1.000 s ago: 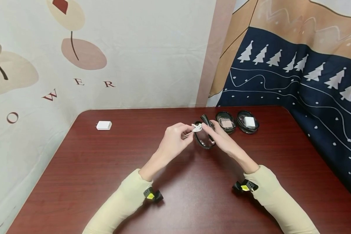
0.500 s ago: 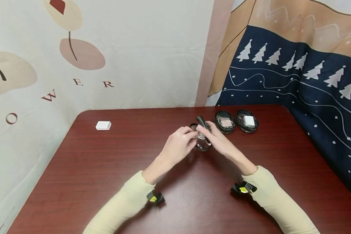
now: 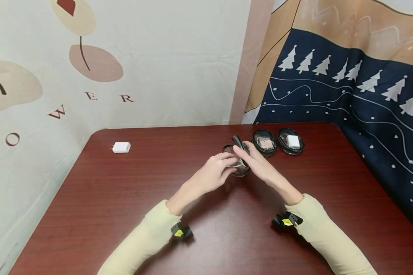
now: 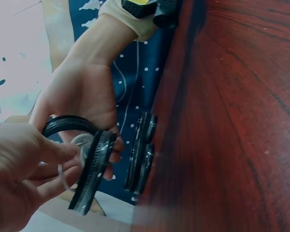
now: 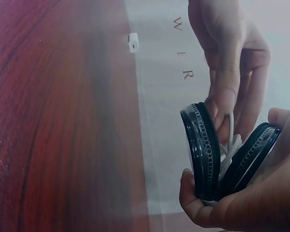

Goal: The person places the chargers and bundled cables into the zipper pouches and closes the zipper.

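A small round case [image 3: 240, 169], clear with black zippered rims, is spread apart above the table. My right hand [image 3: 261, 165] grips it from the right, and in the right wrist view its fingers curl under the two halves of the case [image 5: 203, 150]. From the left, my left hand [image 3: 211, 172] reaches its fingertips between the halves. A coiled white cable [image 5: 236, 142] lies partly inside, with one strand rising to the left thumb and fingers, which pinch it. In the left wrist view the white coil [image 4: 82, 141] shows behind the case's near rim.
Two similar round cases stand at the back right, one with a beige block [image 3: 265, 143] inside and one with a white block [image 3: 293, 142]. A white plug-in charger [image 3: 121, 147] lies at the back left of the dark red table [image 3: 151, 198]. Fabric-covered walls border the table.
The white cable has gone down from above into the open case, carried by my left hand. My right hand keeps hold of the case, which has shifted slightly left.
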